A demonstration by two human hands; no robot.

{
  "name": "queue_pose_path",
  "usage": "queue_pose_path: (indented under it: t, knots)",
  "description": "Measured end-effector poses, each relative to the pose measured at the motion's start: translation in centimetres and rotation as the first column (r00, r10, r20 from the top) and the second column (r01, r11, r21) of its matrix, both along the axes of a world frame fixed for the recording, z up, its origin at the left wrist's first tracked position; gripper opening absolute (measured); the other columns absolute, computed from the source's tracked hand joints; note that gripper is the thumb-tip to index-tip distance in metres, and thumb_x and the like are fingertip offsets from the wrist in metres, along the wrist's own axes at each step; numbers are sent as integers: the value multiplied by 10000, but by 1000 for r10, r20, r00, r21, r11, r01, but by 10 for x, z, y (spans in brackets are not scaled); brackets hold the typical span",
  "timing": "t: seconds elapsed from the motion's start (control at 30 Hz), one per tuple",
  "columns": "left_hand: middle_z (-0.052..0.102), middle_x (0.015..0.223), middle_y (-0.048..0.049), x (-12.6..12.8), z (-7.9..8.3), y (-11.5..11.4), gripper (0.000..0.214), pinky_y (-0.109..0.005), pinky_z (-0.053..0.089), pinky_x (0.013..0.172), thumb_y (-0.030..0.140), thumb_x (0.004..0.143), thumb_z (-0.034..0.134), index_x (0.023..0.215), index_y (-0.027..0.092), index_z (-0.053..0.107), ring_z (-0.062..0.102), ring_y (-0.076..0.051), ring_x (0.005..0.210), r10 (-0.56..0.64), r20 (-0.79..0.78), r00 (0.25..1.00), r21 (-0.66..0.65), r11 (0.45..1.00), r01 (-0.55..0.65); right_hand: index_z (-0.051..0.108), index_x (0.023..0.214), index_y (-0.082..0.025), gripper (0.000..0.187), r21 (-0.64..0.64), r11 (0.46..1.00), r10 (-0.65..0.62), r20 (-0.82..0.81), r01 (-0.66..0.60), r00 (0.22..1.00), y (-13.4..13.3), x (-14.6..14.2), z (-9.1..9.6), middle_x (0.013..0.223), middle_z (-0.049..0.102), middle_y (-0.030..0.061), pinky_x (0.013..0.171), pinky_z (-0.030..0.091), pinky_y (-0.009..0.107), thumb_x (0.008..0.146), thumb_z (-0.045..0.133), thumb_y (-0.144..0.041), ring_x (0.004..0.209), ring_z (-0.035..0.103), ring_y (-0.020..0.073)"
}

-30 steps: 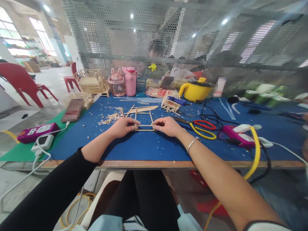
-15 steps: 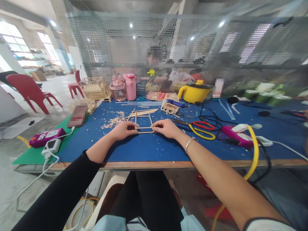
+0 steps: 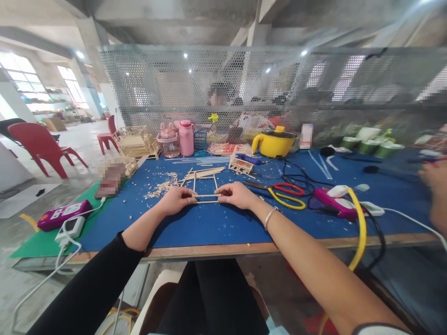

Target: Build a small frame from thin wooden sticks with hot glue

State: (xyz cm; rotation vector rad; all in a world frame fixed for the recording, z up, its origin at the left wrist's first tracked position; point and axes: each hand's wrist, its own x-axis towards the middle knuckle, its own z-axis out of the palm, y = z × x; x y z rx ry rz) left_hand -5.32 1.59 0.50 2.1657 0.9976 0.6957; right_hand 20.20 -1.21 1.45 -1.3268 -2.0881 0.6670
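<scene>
A small frame of thin wooden sticks (image 3: 206, 202) stands on the blue table mat (image 3: 209, 230) before me. My left hand (image 3: 175, 200) pinches its near left corner between thumb and fingers. At the near right corner, my right hand (image 3: 237, 195) grips the frame the same way; a silver bangle circles that wrist. Two near crossbars run from hand to hand, and thin side sticks rise toward the back. Behind the frame lie loose wooden sticks (image 3: 209, 172), with a heap of wood chips (image 3: 162, 186) to their left.
Scissors (image 3: 284, 195) with red and yellow handles lie right of my hands. Beyond are a blue glue gun (image 3: 247, 159) on a small wooden rack, a yellow pot (image 3: 277, 143) and a pink bottle (image 3: 186, 139). A phone (image 3: 111, 179) lies left; another person's hand (image 3: 438, 186) shows far right.
The camera has tilted up, so the table sits lower in view. Both hands keep their hold on the stick frame. Another person's hand has come into view at the right edge.
</scene>
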Motion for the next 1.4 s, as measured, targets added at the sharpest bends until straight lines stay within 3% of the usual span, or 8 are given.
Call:
queue_pose_path:
  t: [0.2,0.3,0.43,0.53,0.73,1.0,1.23,1.4]
  knots:
    - [736,861,-31,1,2,-3,262,-277,502,741,372,762,614,888,168,719,655,-172,768,1,0,1000,22,1000,-1,731,844,-151,198,2,1000,-18,-9,18,1000,0,0,0,719,714,30,631,457,242,699,660,-265,648,613,140]
    - [731,894,-45,2,0,-2,238,-285,509,765,353,791,603,908,179,715,657,-174,804,42,16,999,175,984,-44,729,845,-157,175,52,998,-39,-28,40,999,1,-1,0,724,716,29,637,461,244,720,650,-251,650,620,140]
    - [703,953,-78,5,-4,-3,209,-312,511,814,253,857,530,959,195,702,641,-177,880,73,-72,995,574,819,-18,725,814,-173,112,228,972,-67,47,55,997,3,1,-2,760,716,29,665,454,247,727,668,-213,683,620,142]
    - [684,907,-85,8,-4,-6,220,-304,519,790,183,870,488,935,189,697,627,-175,866,112,-280,954,712,690,128,725,795,-179,88,315,949,-70,146,21,987,6,3,-3,768,710,33,691,447,254,728,671,-161,708,618,146]
    - [657,829,-65,10,-2,-12,219,-260,508,768,192,889,470,889,195,689,607,-155,835,159,-390,907,737,644,204,734,800,-195,93,320,947,-46,204,-22,978,7,3,-5,771,707,30,697,435,250,751,663,-156,727,617,147]
    - [677,919,-69,9,1,-9,191,-280,507,803,209,879,501,929,184,684,625,-179,884,131,-470,873,662,706,250,727,798,-182,88,308,951,-36,230,-38,973,8,2,-4,766,704,32,685,432,247,759,652,-159,702,614,144]
    - [673,937,-65,6,2,-11,242,-257,511,727,212,905,449,1018,202,662,633,-173,852,132,-530,838,661,683,310,714,779,-174,110,288,957,-40,244,-33,969,5,2,0,751,692,37,659,430,248,731,624,-136,671,598,140]
    - [654,895,-66,8,5,-17,251,-260,494,740,207,919,413,1000,191,650,608,-162,830,143,-555,820,685,637,353,682,949,-159,368,147,989,17,67,-27,998,7,9,-3,758,678,27,651,468,242,639,535,-26,663,598,129]
